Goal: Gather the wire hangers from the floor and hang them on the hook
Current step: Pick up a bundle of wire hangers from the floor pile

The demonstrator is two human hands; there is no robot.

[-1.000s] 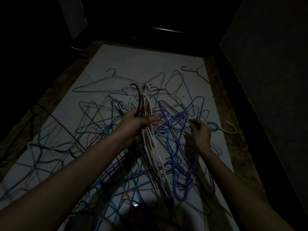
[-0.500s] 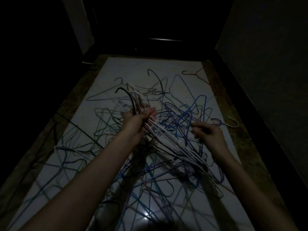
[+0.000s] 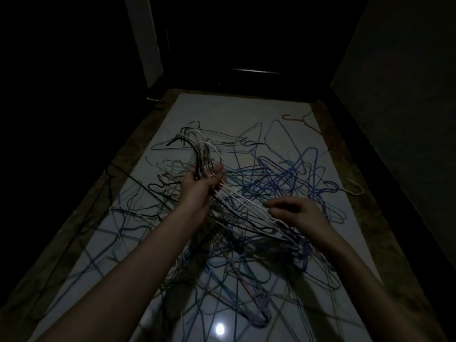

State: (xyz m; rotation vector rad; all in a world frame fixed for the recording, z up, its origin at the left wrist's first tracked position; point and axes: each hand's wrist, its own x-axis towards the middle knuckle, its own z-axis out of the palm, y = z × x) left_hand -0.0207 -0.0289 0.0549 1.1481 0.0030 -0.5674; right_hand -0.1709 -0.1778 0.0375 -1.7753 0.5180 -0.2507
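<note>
Above the floor (image 3: 222, 112), left hand (image 3: 199, 186) grips bundled hangers (image 3: 202, 154); right hand (image 3: 299, 213) hovers loosely curled

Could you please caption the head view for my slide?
Left hand grips a bundle of wire hangers above the hanger-strewn floor; right hand reaches beside it.

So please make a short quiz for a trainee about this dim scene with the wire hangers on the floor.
1. True or false: the left hand grips a bundle of white and black wire hangers near their hooks.
2. Which lies apart near the far right edge of the pale glossy floor? A) a lone reddish wire hanger B) a wooden hanger
3. Fill in: the right hand is by the bundle's ____ wires.

Key: 1 true; 2 A; 3 white.
</note>
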